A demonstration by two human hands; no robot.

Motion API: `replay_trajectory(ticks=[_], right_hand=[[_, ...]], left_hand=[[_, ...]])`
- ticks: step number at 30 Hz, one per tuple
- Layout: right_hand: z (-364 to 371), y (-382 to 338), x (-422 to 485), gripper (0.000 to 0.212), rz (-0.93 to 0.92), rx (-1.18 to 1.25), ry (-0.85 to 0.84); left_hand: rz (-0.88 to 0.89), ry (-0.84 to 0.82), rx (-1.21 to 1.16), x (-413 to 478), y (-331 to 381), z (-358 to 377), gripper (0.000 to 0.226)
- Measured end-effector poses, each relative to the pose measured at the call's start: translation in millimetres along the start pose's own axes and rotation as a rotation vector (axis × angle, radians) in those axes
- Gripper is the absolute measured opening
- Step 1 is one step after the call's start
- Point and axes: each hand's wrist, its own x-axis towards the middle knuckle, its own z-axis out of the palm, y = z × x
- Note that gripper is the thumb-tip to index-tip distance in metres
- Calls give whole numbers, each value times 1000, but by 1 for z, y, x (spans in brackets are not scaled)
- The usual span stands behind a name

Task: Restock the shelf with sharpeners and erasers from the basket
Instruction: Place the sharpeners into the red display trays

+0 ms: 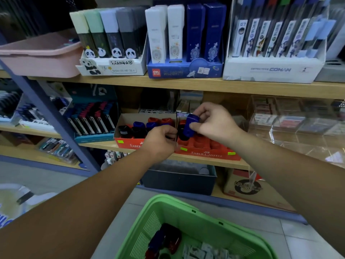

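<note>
My right hand [211, 122] pinches a blue sharpener [190, 125] above the right red Faber-Castell box [207, 153] on the middle shelf. My left hand [160, 140] has its fingers curled at the cardboard wall between the two boxes; whether it grips something small I cannot tell. The left red box [128, 143] holds black, blue and red sharpeners [139, 128]. Below, a green basket [168, 208] holds blue and red sharpeners [164, 242] and several wrapped erasers [203, 250].
The upper shelf [186, 84] carries display boxes of pens and a pink tub [41, 57]. Clear acrylic bins [298, 126] stand to the right of the red boxes. A dark box [179, 180] and a carton [250, 189] sit on the bottom shelf.
</note>
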Motion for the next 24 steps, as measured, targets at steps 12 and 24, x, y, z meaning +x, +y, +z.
replay_trajectory(ticks=[12,24], right_hand=[[36,12,-6,29,-76,-239,-134],[30,-12,-43,61,-313,-488,-78]], left_hand=[[26,-4,31,-13,-4,-5,41],[-10,-105,212,-61,-24,-17,30]])
